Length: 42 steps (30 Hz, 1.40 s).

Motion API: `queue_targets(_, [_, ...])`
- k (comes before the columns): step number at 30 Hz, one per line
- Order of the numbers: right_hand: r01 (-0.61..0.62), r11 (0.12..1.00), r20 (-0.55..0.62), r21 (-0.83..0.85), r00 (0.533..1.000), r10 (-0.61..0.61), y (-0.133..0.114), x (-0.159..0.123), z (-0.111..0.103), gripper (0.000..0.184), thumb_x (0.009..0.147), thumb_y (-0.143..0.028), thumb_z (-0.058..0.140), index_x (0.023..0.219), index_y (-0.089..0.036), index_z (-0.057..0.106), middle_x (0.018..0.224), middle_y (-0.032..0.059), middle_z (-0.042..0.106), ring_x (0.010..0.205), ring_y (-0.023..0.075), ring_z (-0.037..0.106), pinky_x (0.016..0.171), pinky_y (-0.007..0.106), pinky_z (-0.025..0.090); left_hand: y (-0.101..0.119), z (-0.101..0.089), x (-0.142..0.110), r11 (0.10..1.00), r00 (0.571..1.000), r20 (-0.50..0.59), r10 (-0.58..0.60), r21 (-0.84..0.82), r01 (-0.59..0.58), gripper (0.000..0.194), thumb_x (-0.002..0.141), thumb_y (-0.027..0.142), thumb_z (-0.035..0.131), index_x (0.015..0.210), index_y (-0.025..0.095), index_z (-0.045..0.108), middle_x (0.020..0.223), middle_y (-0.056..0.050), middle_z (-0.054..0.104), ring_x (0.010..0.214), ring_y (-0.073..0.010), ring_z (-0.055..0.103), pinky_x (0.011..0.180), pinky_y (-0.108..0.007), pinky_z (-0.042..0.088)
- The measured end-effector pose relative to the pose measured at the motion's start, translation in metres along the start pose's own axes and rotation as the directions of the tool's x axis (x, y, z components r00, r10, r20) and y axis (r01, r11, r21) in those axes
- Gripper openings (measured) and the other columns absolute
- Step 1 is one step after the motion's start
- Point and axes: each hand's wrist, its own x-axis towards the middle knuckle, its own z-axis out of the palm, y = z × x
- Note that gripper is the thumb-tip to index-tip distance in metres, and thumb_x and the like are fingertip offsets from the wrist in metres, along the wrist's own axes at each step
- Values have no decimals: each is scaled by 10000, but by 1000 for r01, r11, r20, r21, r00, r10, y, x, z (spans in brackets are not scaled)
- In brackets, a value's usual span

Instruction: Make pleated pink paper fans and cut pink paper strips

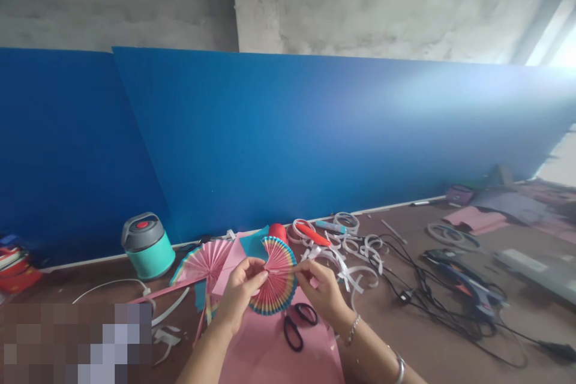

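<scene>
A round pleated paper fan (279, 291), pink with a yellow and blue rim, is held up in front of me. My left hand (243, 291) pinches it near its centre between thumb and fingers. At its right edge the thumb and forefinger of my right hand (321, 291) are pressed together on the rim; whether a thread lies between them is too small to tell. Below the fan, scissors with black handles (293, 334) rest on a pink paper sheet (274, 360); their blades are hidden. Another pleated fan (209, 261) lies behind my left hand.
A turquoise container with a grey lid (149, 255) stands left. White paper strips (360, 276), a red marker-like object (314, 234) and a red roll (278, 232) lie behind the hands. Rightward are black cables (420, 291), a blue glue gun (472, 291) and a white power strip (533, 273). A blue partition (315, 144) runs behind.
</scene>
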Motion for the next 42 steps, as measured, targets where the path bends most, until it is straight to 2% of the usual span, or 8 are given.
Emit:
queue_targets(7, [112,991,11,-77,994,-111,1,0,2,156,846,-142,469,795,-203,604,684,8,602,594,128,548,555,237,459,-2,6,1,991,999,-36,-28,-135,23,352,618,355,750,899,186,622,825,-5,650,704,-132,616,656,-234,467])
queue_targets(9, [138,984,22,-114,990,-136,0,0,2,150,832,-129,470,837,-207,598,824,41,607,704,146,572,582,242,475,-2,7,1,993,999,-37,-24,-116,20,374,615,351,753,921,175,630,857,-32,664,726,-149,625,675,-251,474])
queue_targets(12, [180,958,-7,-224,982,-186,0,-1,3,150,816,-151,523,919,-222,605,1086,93,543,976,212,554,767,324,501,-4,8,2,995,999,-51,-14,-95,9,397,608,347,757,935,162,633,856,-51,669,751,-170,631,703,-272,475])
queue_targets(15, [202,917,-44,-343,972,-231,0,-2,4,139,821,-167,543,925,-231,608,1171,104,485,1107,261,484,895,425,447,-5,9,2,997,998,-48,-28,-66,25,399,607,338,757,943,161,633,838,-45,662,765,-175,626,700,-267,467])
queue_targets(19, [223,876,-38,-428,964,-264,-1,-3,4,131,828,-146,529,894,-230,606,1177,99,487,1093,268,478,893,461,418,-6,11,0,998,999,-28,-41,-40,40,387,626,330,747,959,167,633,842,-40,655,800,-177,620,718,-266,461])
queue_targets(25, [236,861,19,-452,967,-255,-3,-3,3,133,821,-137,538,875,-229,618,1192,87,507,1058,257,491,874,444,397,-4,14,-2,999,1000,-11,-16,-38,15,364,614,322,755,926,162,658,841,-50,674,783,-177,624,689,-256,457])
queue_targets(34, [265,842,34,-471,959,-283,-4,-3,3,151,815,-125,507,875,-221,609,1202,87,520,1068,252,490,867,418,397,3,18,-6,990,990,136,-37,-133,55,430,599,326,777,979,136,711,949,-113,731,959,-269,644,871,-346,466])
queue_targets(42, [277,846,44,-456,956,-289,-5,-4,2,127,815,-127,513,829,-213,606,1207,88,529,1089,256,481,856,412,393,-3,17,-4,992,991,130,-15,-123,31,397,619,316,770,970,141,709,981,-112,728,942,-262,650,861,-341,468])
